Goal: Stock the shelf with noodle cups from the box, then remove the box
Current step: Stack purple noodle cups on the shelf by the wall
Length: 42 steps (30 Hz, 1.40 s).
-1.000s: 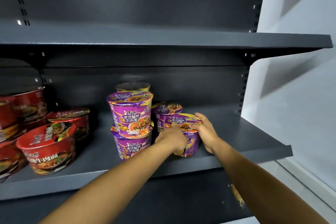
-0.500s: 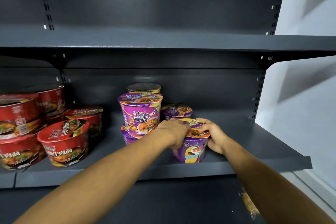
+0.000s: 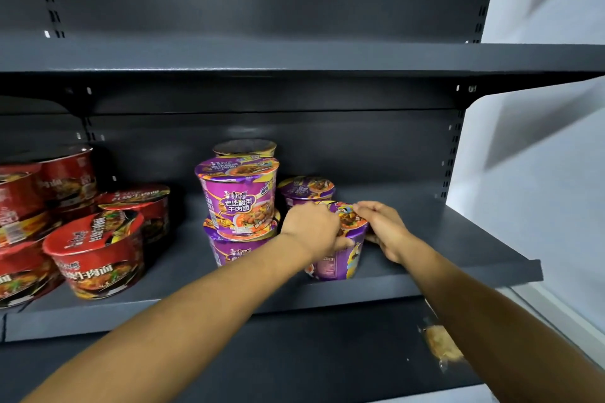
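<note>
A purple noodle cup (image 3: 340,258) stands on the dark grey shelf (image 3: 442,249), right of a two-high stack of purple cups (image 3: 237,196). My left hand (image 3: 311,226) grips its left rim and side. On the cup's right rim and side rests my right hand (image 3: 381,229). Another purple cup (image 3: 306,188) stands just behind it, and one more (image 3: 245,147) shows behind the stack. The box is not in view.
Several red noodle cups (image 3: 95,255) fill the shelf's left part, some stacked. An upper shelf (image 3: 294,56) hangs above. A white wall (image 3: 540,173) bounds the right end. A small wrapped packet (image 3: 440,342) lies on the lower shelf by my right forearm.
The cup between my hands has turned, so a different side faces me. Both hands stay on it. The view has shifted slightly left and closer.
</note>
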### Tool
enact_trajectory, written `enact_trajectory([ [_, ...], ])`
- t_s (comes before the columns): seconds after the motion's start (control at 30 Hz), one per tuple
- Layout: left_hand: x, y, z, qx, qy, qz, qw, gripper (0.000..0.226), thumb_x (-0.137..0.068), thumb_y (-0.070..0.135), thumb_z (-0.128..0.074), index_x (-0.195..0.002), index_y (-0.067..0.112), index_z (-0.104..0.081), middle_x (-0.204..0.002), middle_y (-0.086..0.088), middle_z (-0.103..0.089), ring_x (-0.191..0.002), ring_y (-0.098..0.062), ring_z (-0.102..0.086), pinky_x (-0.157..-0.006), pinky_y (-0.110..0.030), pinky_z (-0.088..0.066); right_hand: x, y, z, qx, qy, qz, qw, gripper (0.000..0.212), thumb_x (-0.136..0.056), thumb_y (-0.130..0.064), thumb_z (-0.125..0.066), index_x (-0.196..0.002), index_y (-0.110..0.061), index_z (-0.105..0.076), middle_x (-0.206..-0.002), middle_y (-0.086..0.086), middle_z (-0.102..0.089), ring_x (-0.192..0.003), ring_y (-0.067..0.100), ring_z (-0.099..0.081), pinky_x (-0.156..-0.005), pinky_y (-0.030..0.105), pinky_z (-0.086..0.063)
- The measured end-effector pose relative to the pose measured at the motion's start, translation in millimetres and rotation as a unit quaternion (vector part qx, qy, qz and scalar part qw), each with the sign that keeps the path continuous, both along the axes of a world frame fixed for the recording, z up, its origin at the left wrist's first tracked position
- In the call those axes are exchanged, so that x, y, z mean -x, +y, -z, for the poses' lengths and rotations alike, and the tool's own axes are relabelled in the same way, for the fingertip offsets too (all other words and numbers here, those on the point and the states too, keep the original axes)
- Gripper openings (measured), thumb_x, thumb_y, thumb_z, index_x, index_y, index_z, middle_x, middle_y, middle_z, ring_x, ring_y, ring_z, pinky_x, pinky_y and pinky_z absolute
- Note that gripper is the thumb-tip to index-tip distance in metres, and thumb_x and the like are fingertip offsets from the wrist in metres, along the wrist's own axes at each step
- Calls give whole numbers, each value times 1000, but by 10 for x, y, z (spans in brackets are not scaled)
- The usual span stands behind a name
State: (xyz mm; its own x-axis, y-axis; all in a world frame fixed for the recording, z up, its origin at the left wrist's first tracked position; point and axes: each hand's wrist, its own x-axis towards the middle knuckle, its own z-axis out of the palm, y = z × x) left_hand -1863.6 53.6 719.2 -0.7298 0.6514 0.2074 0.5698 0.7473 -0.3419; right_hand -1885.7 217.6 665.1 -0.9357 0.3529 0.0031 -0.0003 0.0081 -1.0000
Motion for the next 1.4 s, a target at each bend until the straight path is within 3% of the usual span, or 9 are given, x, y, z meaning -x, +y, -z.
enact_trajectory([
  [0.17,-60,127,-3,-15,36,13,999,62,-90,66,-38,-103,11,-64,-107,-9,-64,-100,-27,-61,-68,-32,-38,-88,5,-108,-71,7,-17,997,37,-90,-16,-62,-126,-9,-56,-117,8,-64,-104,19,-62,-92,32,-50],
  [0.4,257,-58,-161,51,-157,-8,986,80,-76,52,-70,-141,16,-40,-137,-11,-44,-125,-30,-42,-102,-41,-43,-21,-82,-168,-83,-52,-80,992,48,-98,-10,-49,-144,-8,-36,-128,13,-59,-98,15,-60,-82,24,-48],
  [0.53,287,-164,-155,77,-174,-14,982,65,-84,36,-68,-139,12,-42,-131,-9,-54,-118,-27,-52,-96,-36,-47,41,-158,-231,-59,-69,-97,991,43,-100,-9,-41,-143,-10,-37,-124,15,-61,-87,14,-63,-72,23,-50],
  [0.63,280,-246,-153,68,-162,2,984,50,-92,31,-59,-137,14,-44,-125,-8,-57,-111,-26,-55,-81,-31,-45,90,-232,-266,-136,-76,-92,983,41,-101,-9,-39,-142,-13,-41,-121,13,-62,-92,18,-64,-84,32,-53],
  [0.77,260,-284,-179,62,-143,-4,988,48,-95,41,-52,-134,14,-47,-122,-11,-58,-110,-28,-55,-80,-34,-44,93,-288,-384,-460,-17,-57,886,37,-98,-12,-47,-133,-19,-55,-134,4,-57,-120,21,-54,-100,27,-42],
  [0.93,214,-223,-199,66,-102,-18,992,51,-95,49,-48,-128,12,-53,-118,-11,-59,-108,-28,-58,-74,-32,-41,-17,-403,-521,-555,1,-135,821,34,-97,-17,-50,-130,-18,-58,-135,2,-56,-127,21,-48,-104,25,-35],
  [1.13,123,-189,-258,36,-79,-23,996,55,-87,57,-57,-115,9,-61,-112,-11,-61,-103,-28,-60,-73,-33,-43,-77,-473,-471,-583,-30,-173,793,37,-100,-20,-39,-135,-19,-51,-141,3,-49,-128,26,-45,-100,27,-35],
  [1.23,178,-219,-345,61,-111,-24,992,51,-82,45,-69,-120,12,-60,-111,-7,-63,-102,-24,-60,-71,-29,-43,-83,-463,-431,-572,-32,-185,799,43,-101,-22,-38,-144,-21,-41,-152,0,-35,-138,22,-34,-113,32,-25],
  [1.4,239,-228,-300,121,-81,-61,987,58,-85,22,-70,-137,16,-47,-127,-7,-53,-117,-26,-53,-89,-35,-49,-12,-423,-376,-548,-30,-196,813,41,-101,-20,-38,-141,-23,-44,-151,-3,-36,-139,17,-32,-119,42,-10],
])
